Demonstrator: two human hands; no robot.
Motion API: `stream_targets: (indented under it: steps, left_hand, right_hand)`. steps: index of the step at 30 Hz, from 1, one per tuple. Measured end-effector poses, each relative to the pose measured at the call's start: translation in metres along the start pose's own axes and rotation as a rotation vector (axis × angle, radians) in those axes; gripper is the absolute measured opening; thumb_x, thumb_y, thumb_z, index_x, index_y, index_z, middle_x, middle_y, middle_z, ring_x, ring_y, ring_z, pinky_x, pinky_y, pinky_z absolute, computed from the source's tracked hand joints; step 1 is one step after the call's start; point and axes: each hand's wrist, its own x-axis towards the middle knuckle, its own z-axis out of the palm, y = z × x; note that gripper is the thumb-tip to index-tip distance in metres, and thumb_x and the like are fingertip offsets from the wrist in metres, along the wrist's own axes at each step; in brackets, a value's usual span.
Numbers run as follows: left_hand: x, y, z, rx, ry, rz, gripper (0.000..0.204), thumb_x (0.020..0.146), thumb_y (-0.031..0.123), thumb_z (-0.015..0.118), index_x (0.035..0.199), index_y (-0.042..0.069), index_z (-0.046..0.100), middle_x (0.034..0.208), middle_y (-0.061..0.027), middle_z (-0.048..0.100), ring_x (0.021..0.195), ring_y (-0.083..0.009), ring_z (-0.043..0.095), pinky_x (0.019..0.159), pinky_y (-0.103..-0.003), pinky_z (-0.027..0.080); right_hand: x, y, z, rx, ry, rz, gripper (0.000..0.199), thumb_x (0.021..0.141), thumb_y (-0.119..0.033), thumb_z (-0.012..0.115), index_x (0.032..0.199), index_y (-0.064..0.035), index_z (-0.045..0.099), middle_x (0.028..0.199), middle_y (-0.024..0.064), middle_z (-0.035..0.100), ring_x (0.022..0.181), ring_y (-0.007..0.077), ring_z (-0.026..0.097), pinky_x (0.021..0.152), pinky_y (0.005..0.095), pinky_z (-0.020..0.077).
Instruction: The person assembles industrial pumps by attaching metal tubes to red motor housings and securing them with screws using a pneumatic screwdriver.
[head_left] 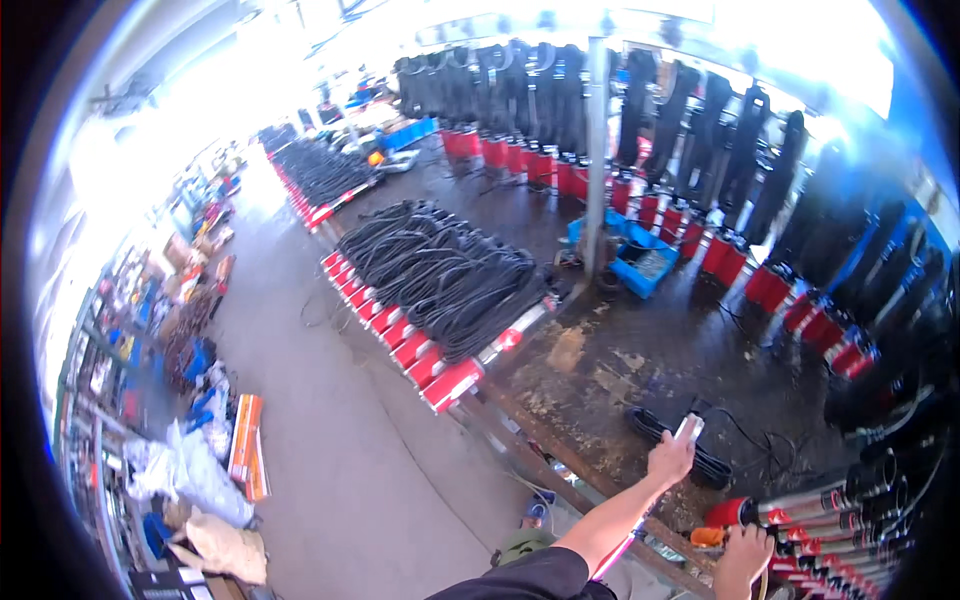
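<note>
Two hands (671, 460), one metal post (596, 150), one blue shoe (537, 511)

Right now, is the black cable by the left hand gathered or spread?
Mostly gathered: the black cable lies in a thick bundle on the bench, some trailing loose.

A bundle of black cable (713, 468) lies slantwise on the dark worktop (570, 410), looped into a long coil, its middle partly covered. A small oblong pale block (691, 427) is held upright, slightly tilted, over the coil; whether they touch is unclear. A short, blurred orange piece (706, 537) sits near the worktop's front edge.
</note>
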Motion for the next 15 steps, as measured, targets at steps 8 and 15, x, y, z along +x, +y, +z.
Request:
stream_targets:
  steps: [8,15]
  left_hand:
    - [0.008,-0.001,0.000,0.084,-0.068,-0.033,0.068,0.100,0.038,0.050,0.158,0.026,0.018,0.109,-0.0259,0.057,0.087,-0.0451,0.068,0.074,-0.055,0.055]
    - [0.020,0.003,0.010,0.105,-0.085,0.030,0.068,0.101,0.041,0.045,0.160,0.030,0.013,0.113,-0.0276,0.057,0.091,-0.0471,0.067,0.081,-0.057,0.055]
  right_hand:
    - [0.018,-0.047,-0.038,0.257,0.398,-0.389,0.030,0.069,-0.019,0.066,0.098,-0.0150,0.069,0.108,0.0042,0.066,0.103,0.0256,0.061,0.085,0.0413,0.0477]
    - [-0.081,-0.125,0.129,1.385,0.479,1.183,0.067,0.081,-0.025,0.084,0.130,-0.0017,0.045,0.112,0.0099,0.058,0.101,0.0247,0.057,0.095,0.0399,0.0445]
